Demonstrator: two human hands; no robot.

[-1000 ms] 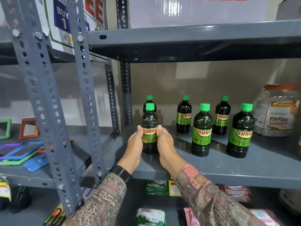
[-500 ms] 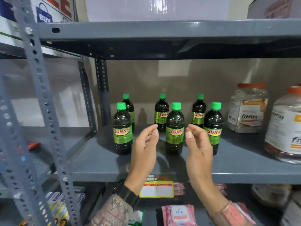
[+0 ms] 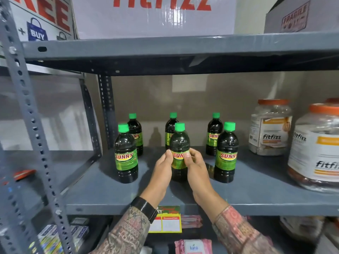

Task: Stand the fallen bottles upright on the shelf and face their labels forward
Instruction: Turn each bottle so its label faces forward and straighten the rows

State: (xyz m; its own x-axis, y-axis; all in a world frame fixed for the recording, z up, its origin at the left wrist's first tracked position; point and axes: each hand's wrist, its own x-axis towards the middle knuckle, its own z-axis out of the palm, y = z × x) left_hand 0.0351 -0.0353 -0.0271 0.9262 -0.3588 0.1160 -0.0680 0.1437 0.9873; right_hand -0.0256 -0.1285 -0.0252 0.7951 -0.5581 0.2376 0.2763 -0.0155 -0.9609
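Several dark bottles with green caps and green SUNNY labels stand upright on the grey shelf [image 3: 256,195]. The front middle bottle [image 3: 179,142] is gripped from both sides: my left hand [image 3: 163,169] is on its left flank and my right hand [image 3: 195,167] on its right, with fingertips on the label. Its label faces forward, partly hidden by my fingers. The front left bottle [image 3: 125,154] and front right bottle [image 3: 226,153] stand apart with labels forward. Three more bottles [image 3: 135,132] [image 3: 171,125] [image 3: 213,134] stand in the back row.
Two clear fitfizz jars with orange lids stand at the right, one far [image 3: 269,127] and one near [image 3: 317,149]. A perforated grey upright [image 3: 36,136] rises at the left. Cardboard boxes [image 3: 152,17] sit on the shelf above. Packets and a price tag [image 3: 165,220] lie below.
My hands, open and apart half a second ago, have closed around the front middle bottle. A second ago they held the front left bottle. The view has shifted right and closer.
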